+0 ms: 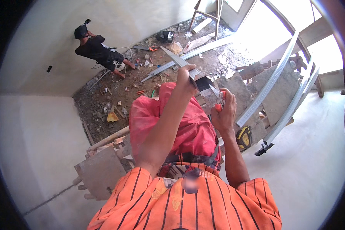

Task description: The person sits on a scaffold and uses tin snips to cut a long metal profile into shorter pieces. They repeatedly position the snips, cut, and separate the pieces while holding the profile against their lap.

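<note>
And here is the left hand (186,78), right in the middle of the scene, fingers clamped on a pale metal profile (173,56) that points away to the far left. Just to its right, the right hand (226,115) has its fingers wrapped around red-handled snips (218,107) — the handles stand apart, the blades sit up close to the near end of the profile, and whether they touch the metal cannot be told from here. Both hands work out over the red trousers (188,132), below them the orange striped shirt (203,203).

Look to the right: a yellow-and-black tape measure (244,138) rests on the boards (280,82), near the right forearm. Long metal strips run past it, one perforated strip (270,90) slanting toward the far right, and a curved-looking strip (291,109) farther right with a black piece (263,148) at its near end.

Over to the far left, a co-worker in black (103,51) stands by the wall, white cable (119,71) around the feet. Rubble covers the floor (99,105) — a yellow scrap (112,116) lies there on the left, another long metal strip (203,50) stretches across the far side, and a wooden stand (217,21) rises beyond it.
</note>
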Motion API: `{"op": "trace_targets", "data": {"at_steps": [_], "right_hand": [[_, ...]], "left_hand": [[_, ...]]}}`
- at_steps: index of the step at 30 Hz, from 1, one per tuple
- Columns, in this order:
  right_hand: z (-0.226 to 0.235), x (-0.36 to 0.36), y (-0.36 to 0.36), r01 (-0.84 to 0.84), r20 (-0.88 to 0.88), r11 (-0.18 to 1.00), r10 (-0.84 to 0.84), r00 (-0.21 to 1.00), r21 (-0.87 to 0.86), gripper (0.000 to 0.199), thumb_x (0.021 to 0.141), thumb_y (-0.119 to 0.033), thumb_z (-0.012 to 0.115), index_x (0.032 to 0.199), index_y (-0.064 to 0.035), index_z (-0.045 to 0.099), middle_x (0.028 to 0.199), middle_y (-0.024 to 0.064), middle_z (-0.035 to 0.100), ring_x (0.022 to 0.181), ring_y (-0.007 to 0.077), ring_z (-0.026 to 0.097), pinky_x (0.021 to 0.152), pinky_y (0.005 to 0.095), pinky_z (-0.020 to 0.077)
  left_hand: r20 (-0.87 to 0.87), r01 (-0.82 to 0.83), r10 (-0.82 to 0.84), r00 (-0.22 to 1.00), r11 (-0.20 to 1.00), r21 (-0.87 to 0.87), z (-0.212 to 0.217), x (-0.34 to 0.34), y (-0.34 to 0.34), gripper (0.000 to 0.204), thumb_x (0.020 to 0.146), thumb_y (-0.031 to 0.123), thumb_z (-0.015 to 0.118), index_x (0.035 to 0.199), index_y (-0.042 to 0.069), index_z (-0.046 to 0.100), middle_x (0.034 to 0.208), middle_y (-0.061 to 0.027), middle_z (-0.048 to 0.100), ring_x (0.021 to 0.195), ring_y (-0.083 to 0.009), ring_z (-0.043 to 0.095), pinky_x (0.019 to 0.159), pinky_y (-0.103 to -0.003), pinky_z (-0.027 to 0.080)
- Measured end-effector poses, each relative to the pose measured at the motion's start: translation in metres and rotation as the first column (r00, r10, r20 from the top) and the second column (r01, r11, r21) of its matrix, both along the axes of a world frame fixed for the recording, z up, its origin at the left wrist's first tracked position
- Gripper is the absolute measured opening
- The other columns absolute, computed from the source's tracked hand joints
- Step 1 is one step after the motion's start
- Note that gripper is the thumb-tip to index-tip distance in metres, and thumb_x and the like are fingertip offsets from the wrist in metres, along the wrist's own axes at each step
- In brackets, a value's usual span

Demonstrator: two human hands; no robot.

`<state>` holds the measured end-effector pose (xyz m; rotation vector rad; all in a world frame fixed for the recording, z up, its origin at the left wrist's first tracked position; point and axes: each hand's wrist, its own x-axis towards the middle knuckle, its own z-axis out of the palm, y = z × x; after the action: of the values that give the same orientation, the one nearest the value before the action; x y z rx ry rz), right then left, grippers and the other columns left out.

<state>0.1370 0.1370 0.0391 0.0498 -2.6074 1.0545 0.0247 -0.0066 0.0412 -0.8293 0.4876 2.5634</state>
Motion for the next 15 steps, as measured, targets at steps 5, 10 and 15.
{"op": "trace_targets", "data": {"at_steps": [5,10,15], "right_hand": [[0.007,0.004,0.015,0.120,0.083,0.991,-0.124,0.989,0.050,0.056,0.063,-0.003,0.057,0.117,-0.0062,0.045,0.102,0.0146,0.053,0.100,0.0335,0.051,0.085,0.0427,0.0379],[0.007,0.007,0.030,0.109,0.119,0.992,-0.116,0.986,0.063,0.059,0.062,-0.001,0.056,0.119,-0.0059,0.044,0.104,0.0156,0.053,0.102,0.0342,0.050,0.086,0.0430,0.0376],[0.003,0.009,0.032,0.131,0.148,0.991,-0.135,0.980,0.033,0.059,0.062,-0.001,0.054,0.120,-0.0052,0.044,0.104,0.0177,0.052,0.102,0.0366,0.049,0.088,0.0448,0.0370]], "left_hand": [[-0.044,0.072,-0.073,0.996,0.997,-0.022,-0.014,-0.016,0.023,0.019,0.086,0.016,0.047,0.094,0.000,0.041,0.068,-0.0120,0.053,0.058,-0.0269,0.059,0.057,-0.041,0.054],[-0.027,0.081,-0.081,0.996,0.997,-0.015,-0.028,-0.023,0.042,0.020,0.086,0.014,0.046,0.097,-0.003,0.041,0.079,-0.0139,0.054,0.064,-0.0271,0.060,0.061,-0.042,0.054],[-0.011,0.065,-0.065,0.998,0.998,-0.021,-0.031,-0.024,0.053,0.021,0.086,0.011,0.046,0.100,-0.004,0.040,0.086,-0.0144,0.052,0.071,-0.0258,0.060,0.067,-0.041,0.054]]}}
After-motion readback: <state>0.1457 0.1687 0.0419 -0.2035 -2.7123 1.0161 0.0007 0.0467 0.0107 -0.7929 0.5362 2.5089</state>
